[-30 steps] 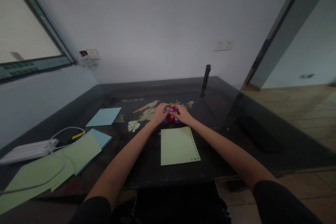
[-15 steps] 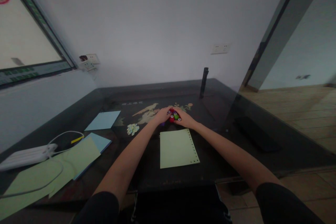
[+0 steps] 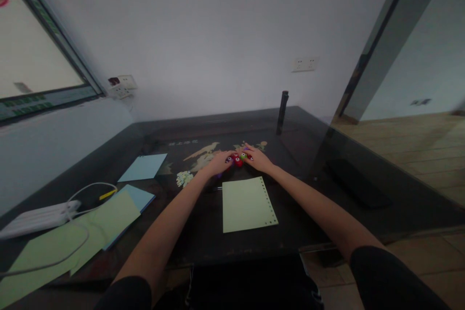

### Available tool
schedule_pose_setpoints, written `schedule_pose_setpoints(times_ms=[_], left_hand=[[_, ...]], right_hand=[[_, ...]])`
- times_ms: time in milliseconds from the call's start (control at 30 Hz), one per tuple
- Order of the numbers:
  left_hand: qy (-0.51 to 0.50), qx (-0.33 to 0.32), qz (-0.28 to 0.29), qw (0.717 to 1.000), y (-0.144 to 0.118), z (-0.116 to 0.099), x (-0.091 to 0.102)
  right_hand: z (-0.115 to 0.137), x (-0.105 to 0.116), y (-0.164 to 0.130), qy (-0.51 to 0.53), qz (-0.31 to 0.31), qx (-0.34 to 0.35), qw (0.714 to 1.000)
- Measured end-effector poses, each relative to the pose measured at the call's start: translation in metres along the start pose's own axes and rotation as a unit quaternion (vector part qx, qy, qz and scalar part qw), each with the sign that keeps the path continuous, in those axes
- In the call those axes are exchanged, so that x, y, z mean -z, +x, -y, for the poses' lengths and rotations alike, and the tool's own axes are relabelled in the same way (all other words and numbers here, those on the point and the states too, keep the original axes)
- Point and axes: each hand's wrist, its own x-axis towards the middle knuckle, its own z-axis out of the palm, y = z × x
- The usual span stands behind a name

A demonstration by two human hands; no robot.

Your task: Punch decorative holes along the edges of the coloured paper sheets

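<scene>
Several small round pieces [image 3: 238, 160], red, green and purple with white eye-like dots, lie bunched on the dark table. My left hand [image 3: 218, 162] curves round their left side, its fingers reaching over a few of them. A bit of purple shows beneath this hand. On the other side my right hand [image 3: 257, 160] rests against the bunch, fingers and thumb apart around the pieces. Neither hand visibly grips one, though the fingertips are small and partly hidden. Just in front of the hands lies a pale green punched sheet [image 3: 249, 206].
Left of my arm sits a heap of small pale pieces [image 3: 184, 178]. Farther left are a light blue sheet [image 3: 143, 167], overlapping green sheets [image 3: 105, 218] and a white power strip [image 3: 39, 218] with its cable. A black upright object [image 3: 282, 112] stands at the back; a dark flat object [image 3: 358, 184] lies right.
My hands have moved slightly apart, and the bunch of coloured pieces has spread sideways between them. The view has shifted a little.
</scene>
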Motion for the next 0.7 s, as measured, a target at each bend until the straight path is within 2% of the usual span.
schedule_pose_setpoints(times_ms=[300,400,567,700], left_hand=[[-0.092,0.033,-0.050,0.994,0.005,-0.003,-0.005],[-0.081,0.059,-0.066,0.993,0.012,0.002,-0.010],[-0.032,0.125,-0.146,0.981,0.025,0.011,-0.017],[-0.022,0.135,-0.183,0.974,0.033,0.011,-0.016]], right_hand=[[0.001,-0.015,0.014,0.050,-0.031,-0.012,0.998],[0.003,-0.017,0.015,0.067,-0.021,-0.001,0.998],[0.005,-0.020,0.015,0.069,-0.016,-0.010,0.997],[0.006,-0.020,0.015,0.072,-0.030,0.000,0.997]])
